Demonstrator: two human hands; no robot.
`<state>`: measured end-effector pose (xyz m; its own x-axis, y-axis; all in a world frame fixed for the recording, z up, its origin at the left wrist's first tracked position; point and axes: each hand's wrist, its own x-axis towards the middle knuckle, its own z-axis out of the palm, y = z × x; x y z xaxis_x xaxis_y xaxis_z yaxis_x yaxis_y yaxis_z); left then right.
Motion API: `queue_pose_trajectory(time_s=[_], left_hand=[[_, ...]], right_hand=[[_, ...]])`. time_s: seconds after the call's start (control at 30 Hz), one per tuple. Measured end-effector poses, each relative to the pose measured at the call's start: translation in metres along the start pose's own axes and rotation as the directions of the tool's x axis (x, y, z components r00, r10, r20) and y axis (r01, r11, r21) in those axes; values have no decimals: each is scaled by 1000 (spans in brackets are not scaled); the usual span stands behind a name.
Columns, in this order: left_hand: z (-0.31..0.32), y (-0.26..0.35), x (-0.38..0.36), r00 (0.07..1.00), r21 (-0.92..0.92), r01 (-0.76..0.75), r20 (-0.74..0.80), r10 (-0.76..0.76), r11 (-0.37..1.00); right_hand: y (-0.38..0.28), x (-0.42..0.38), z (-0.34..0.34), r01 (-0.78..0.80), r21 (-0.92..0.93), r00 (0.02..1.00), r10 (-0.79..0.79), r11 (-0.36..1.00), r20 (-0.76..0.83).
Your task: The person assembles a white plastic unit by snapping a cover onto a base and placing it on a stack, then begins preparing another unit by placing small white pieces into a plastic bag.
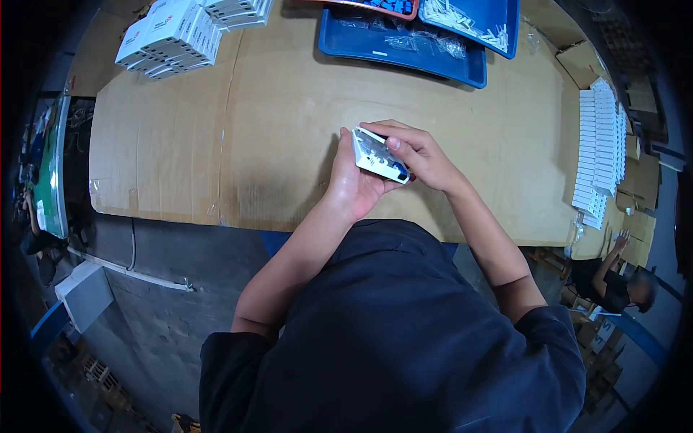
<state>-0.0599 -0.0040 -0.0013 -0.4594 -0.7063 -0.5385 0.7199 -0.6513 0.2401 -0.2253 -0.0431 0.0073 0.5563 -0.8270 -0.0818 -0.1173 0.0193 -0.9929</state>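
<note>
A small white box [372, 164] is held tilted above the cardboard-covered table, close in front of my body. Its upper face looks grey and shiny, and a dark patch shows at the lower right corner; I cannot make out the contents. My left hand [352, 184] cradles the box from the left and below, thumb along its left side. Over the far and right edges lies my right hand [424, 157], its fingers along the top edge and its thumb on the upper face. The underside of the box is hidden.
Blue trays [404, 58] at the table's far edge hold clear plastic bags and white sticks, beside an orange tray [390, 7] of blue pieces. White boxes [170, 36] are stacked at far left, more white boxes [598, 144] at right. A person [613, 285] is at lower right.
</note>
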Motion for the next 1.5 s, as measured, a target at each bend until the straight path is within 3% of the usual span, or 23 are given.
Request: queue_pose_trajectory(time_s=[0.2,0.5,0.93,1.1,1.33,1.4,1.5], left_hand=[[-6,-1,2,999,16,25,-42,-24,1000],[-11,2,5,999,-89,32,31,-29,996],[-9,1,7,1000,-74,17,-20,-18,997],[-9,1,8,998,-61,38,-51,-41,997],[-13,-1,9,994,-69,57,-84,-63,996],[-12,0,10,996,-74,62,-62,-66,995],[-9,2,9,998,-56,62,-28,-64,997]], right_hand=[[-3,3,1,-202,-10,979,202,979,22],[1,6,-2,-143,62,989,144,988,-11],[8,7,-1,-64,-15,998,64,998,-14],[5,5,0,-183,-20,983,183,983,-9],[1,5,3,-215,-128,977,215,968,-18],[2,6,-1,-273,-45,962,273,961,1],[-4,8,-5,-228,34,974,228,973,3]])
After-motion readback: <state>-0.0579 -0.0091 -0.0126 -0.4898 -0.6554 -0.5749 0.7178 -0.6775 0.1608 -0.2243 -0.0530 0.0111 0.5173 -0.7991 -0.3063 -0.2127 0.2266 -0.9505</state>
